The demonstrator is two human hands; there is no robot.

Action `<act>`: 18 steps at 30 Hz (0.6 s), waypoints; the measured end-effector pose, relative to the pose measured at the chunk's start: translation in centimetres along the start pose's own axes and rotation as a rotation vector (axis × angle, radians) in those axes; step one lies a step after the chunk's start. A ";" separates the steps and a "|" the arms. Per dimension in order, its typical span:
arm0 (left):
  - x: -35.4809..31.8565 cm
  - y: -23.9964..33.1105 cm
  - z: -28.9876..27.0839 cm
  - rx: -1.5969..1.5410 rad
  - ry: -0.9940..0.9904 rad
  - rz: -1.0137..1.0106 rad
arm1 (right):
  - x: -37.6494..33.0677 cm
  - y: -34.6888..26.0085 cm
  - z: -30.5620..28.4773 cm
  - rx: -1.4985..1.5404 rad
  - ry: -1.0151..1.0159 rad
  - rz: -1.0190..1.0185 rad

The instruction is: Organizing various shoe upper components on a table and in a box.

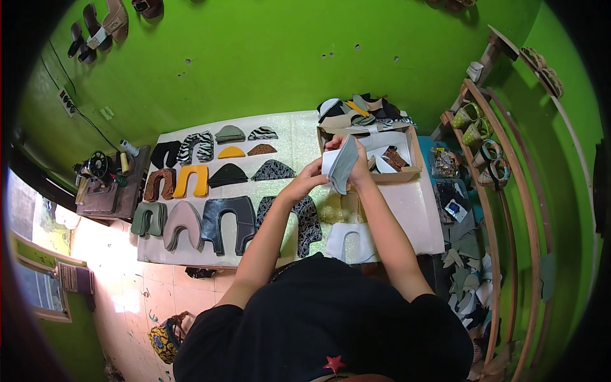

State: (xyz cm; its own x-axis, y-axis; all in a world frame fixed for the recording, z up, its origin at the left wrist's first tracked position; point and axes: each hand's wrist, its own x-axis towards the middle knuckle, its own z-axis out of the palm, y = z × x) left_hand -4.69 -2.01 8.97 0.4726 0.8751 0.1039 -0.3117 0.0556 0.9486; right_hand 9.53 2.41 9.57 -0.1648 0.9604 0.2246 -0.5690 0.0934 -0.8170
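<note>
Above the table, near the front of an open cardboard box (415, 151), I hold a small stack of grey half-moon leather pieces (344, 167) with white showing at its left side. My left hand (310, 178) pinches the lower left edge. Around the right side wraps my right hand (361, 167). Inside the box lie white pieces and a brown spotted piece (396, 158). Below my hands are gold U-shaped pieces (337, 210), partly behind my right forearm, and a white U-shaped piece (352, 242). A patterned black-and-grey U-shaped stack (307, 219) lies by my left forearm.
Rows of cut pieces cover the table's left side, including black U-shapes (228, 219) and yellow ones (191, 181). Scraps (366, 107) pile behind the box. A sewing machine (98, 167) stands left; a wooden rack with sandals (476, 132) and floor scraps (468, 264) are right.
</note>
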 end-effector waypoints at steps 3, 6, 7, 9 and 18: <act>0.2 0.1 0.0 -0.011 -0.010 -0.053 | 0.1 0.7 -0.6 -0.080 -0.072 -0.015; 0.7 -0.7 -0.8 0.162 0.024 -0.088 | 0.1 1.0 -0.5 -0.051 -0.109 -0.062; 0.6 -0.7 -0.8 0.138 0.052 -0.086 | 0.0 1.0 -0.6 -0.013 -0.182 -0.054; 0.5 -0.3 -0.5 0.113 0.078 -0.086 | -0.2 1.1 -0.6 0.026 -0.253 -0.046; -0.7 2.5 0.9 -0.056 0.043 -0.121 | -2.7 0.5 -1.8 0.302 -0.393 0.333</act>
State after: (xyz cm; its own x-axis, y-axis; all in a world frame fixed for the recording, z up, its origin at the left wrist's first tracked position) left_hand -5.07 -2.88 11.54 0.4741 0.8801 -0.0244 -0.3005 0.1878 0.9351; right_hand 11.14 0.33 7.57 -0.6267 0.7508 0.2087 -0.6298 -0.3303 -0.7030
